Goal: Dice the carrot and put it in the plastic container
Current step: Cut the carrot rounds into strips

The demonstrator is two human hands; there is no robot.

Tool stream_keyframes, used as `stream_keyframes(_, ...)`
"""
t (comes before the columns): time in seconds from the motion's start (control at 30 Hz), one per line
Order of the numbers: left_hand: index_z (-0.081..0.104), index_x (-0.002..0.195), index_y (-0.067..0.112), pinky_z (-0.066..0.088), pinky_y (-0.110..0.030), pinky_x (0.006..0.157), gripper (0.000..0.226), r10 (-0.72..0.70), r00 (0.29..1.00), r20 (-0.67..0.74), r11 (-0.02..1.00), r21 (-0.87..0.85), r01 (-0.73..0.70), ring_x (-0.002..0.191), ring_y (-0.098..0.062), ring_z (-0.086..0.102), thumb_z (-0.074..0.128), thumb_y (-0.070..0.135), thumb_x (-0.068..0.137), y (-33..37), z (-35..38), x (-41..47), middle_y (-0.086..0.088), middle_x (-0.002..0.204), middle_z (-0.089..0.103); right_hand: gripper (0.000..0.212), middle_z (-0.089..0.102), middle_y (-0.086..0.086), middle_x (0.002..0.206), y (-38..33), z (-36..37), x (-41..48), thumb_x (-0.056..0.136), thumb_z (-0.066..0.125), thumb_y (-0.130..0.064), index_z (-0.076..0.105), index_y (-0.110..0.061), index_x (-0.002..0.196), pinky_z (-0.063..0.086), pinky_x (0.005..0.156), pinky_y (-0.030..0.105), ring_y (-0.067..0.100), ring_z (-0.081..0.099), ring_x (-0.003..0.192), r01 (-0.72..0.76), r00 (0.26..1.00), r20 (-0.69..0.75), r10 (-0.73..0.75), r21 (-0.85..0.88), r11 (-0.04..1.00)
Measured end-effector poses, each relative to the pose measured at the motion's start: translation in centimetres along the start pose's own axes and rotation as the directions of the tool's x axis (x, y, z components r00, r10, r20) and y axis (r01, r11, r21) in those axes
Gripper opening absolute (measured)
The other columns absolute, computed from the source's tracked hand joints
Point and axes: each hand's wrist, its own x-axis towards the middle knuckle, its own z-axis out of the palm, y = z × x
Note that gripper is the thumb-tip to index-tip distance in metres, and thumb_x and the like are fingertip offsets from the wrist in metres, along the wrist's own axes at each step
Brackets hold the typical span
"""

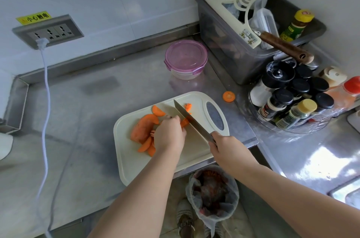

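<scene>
Where the cutting board [194, 152] sits, a carrot [143, 128] lies partly cut.
Slices crowd the board's left part; the left hand [170, 134] curls down on a carrot piece [184, 122] mid-board. Past the board's far edge stands the plastic container [186, 59], lid on. The knife [191, 122] slants beside that hand — the right hand [227, 147] grips its handle at the board's right edge — a stray slice [228, 96] lies off the far right corner.
</scene>
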Motion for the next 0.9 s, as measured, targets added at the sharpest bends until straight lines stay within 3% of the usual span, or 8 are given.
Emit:
stream_keyframes(0.17,0.061,0.111,0.014,0.046,-0.035,0.074,0.024,-0.006,0.999,0.04,0.997,-0.082,0.009,0.103,-0.027,0.061,0.057,0.028,0.092,-0.2,-0.3,-0.1,-0.006,0.116,0.06,0.013,0.041,-0.007,0.063,0.0,-0.1,-0.6,0.103,0.033,-0.026,0.043,-0.019,0.103,0.026,0.045,0.026,0.02,0.046,0.059,0.039,0.996,-0.073,-0.043,-0.053,0.998)
stream_keyframes(0.3,0.062,0.115,0.016,0.046,-0.034,0.078,0.026,-0.018,0.999,0.032,0.991,-0.129,0.022,0.105,-0.026,0.06,0.056,0.027,0.092,-0.3,-0.3,-0.3,-0.006,0.119,0.058,0.019,0.044,-0.006,0.066,-0.4,0.0,-1.1,0.103,0.031,-0.026,0.045,-0.017,0.113,0.036,0.051,0.029,0.022,0.051,0.06,0.077,0.993,-0.08,-0.087,-0.123,0.989)
stream_keyframes(0.73,0.063,0.104,0.01,0.038,-0.032,0.069,0.02,-0.018,0.999,0.029,0.995,-0.1,0.021,0.102,-0.028,0.059,0.055,0.025,0.093,-0.1,-0.7,-0.3,-0.008,0.114,0.059,0.02,0.045,-0.004,0.066,-1.2,0.4,-0.9,0.104,0.03,-0.022,0.043,-0.017,0.118,0.042,0.053,0.03,0.022,0.052,0.059,0.042,0.998,-0.031,-0.049,-0.187,0.981)
stream_keyframes(0.9,0.063,0.105,0.009,0.037,-0.03,0.068,0.021,-0.001,1.0,0.012,0.998,-0.068,0.002,0.101,-0.027,0.059,0.054,0.025,0.095,-0.2,-0.5,-0.3,-0.008,0.115,0.058,0.016,0.051,-0.001,0.069,-1.2,0.8,-0.5,0.097,0.04,-0.008,0.04,-0.015,0.112,0.041,0.051,0.032,0.023,0.057,0.061,0.006,1.0,0.004,-0.005,-0.237,0.972)
